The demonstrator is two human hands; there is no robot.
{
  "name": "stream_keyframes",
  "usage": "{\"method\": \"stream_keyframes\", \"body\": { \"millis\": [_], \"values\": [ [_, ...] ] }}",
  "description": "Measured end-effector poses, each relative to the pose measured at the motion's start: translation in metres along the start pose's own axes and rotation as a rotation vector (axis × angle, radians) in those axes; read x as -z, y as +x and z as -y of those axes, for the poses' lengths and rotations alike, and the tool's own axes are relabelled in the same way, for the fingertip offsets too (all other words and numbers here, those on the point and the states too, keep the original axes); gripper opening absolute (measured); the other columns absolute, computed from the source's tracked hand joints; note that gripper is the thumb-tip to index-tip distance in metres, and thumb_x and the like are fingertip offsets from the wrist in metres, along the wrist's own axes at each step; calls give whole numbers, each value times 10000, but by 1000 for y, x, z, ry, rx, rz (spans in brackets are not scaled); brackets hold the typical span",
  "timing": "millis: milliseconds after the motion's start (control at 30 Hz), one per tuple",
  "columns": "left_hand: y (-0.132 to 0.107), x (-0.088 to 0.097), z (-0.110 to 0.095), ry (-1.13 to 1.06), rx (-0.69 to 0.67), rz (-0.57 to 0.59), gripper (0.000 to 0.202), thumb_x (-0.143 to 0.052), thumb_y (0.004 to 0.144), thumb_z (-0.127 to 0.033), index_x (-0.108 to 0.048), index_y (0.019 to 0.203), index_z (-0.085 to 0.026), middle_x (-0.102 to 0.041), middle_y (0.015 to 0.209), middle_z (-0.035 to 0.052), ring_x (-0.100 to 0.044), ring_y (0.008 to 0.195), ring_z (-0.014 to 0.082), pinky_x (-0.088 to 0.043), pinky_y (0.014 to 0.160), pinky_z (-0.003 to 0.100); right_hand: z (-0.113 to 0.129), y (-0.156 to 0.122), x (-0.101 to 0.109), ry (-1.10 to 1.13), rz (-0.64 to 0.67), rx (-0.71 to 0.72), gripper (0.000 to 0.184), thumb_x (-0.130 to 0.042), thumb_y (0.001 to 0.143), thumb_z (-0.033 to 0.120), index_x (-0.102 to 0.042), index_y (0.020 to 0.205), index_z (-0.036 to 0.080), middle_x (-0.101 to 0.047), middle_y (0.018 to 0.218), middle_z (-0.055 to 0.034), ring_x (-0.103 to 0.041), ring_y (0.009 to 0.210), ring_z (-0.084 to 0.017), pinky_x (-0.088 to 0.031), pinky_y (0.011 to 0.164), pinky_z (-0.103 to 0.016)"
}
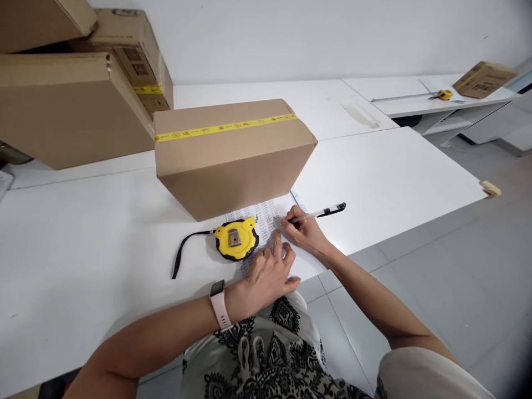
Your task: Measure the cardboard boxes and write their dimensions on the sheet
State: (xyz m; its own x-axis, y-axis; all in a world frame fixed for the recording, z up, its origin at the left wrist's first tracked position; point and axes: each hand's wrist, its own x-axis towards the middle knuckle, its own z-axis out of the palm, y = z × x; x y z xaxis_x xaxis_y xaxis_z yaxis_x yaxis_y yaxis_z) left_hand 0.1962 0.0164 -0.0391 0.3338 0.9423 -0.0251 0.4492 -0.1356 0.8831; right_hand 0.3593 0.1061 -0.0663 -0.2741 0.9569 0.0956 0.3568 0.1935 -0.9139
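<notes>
My right hand point(305, 230) pinches a pen point(322, 213), its tip touching a printed sheet of paper point(266, 216) on the white table point(83, 233). On the lower part of that sheet my left hand point(268, 274) lies flat with fingers spread, a watch on its wrist. Just left of it sits a yellow tape measure point(236, 239) with a black strap. A cardboard box sealed with yellow tape point(230, 152) stands right behind the paper, covering its far edge.
Larger cardboard boxes point(70, 100) are stacked at the back left. A second table at the far right carries another yellow tape measure point(444, 95) with its blade pulled out and a small box point(484, 79). Tiled floor lies to the right.
</notes>
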Motion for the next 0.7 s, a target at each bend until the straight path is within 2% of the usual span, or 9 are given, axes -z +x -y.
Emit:
{"method": "stream_keyframes", "body": {
  "millis": [200, 367, 467, 600, 700],
  "values": [
    [0, -5, 7, 116, -40, -3, 469, -561, 894, -607, -640, 1125, -206, -441, 1567, 227, -606, 1062, 440, -420, 891, 516, 2, 0, 0, -6, 8, -12, 194, -602, 858, 368, -478, 770, 247, -437, 606, 50, -374, 571, -124, -311, 549, -293],
    [0, -9, 14, 242, -112, -26, 428, -637, 891, -495, -637, 1199, -197, -451, 1558, 232, -638, 1004, 408, -448, 828, 465, 4, 0, 0, -16, 12, -14, 194, -607, 851, 365, -478, 770, 245, -443, 607, 48, -374, 571, -122, -307, 546, -292],
    [-1, -7, 11, 477, -195, -33, 447, -619, 918, -479, -613, 1253, -183, -469, 1546, 239, -664, 927, 360, -473, 755, 419, 3, 0, 0, -20, 19, -5, 189, -604, 858, 359, -479, 775, 243, -439, 608, 50, -374, 568, -118, -304, 542, -288],
    [1, -5, 3, 913, -250, 89, 531, -604, 931, -499, -581, 1291, -109, -505, 1493, 294, -686, 864, 320, -499, 684, 383, 0, 0, -1, -36, 25, 13, 182, -593, 865, 345, -474, 776, 241, -420, 596, 57, -363, 552, -112, -299, 531, -281],
    [3, -6, 2, 1091, -293, 121, 604, -554, 944, -561, -554, 1315, -85, -501, 1484, 319, -694, 854, 297, -512, 666, 367, -1, 0, -1, -41, 15, 27, 180, -589, 868, 333, -468, 773, 240, -410, 586, 60, -358, 548, -110, -294, 527, -277]
  ]
}}
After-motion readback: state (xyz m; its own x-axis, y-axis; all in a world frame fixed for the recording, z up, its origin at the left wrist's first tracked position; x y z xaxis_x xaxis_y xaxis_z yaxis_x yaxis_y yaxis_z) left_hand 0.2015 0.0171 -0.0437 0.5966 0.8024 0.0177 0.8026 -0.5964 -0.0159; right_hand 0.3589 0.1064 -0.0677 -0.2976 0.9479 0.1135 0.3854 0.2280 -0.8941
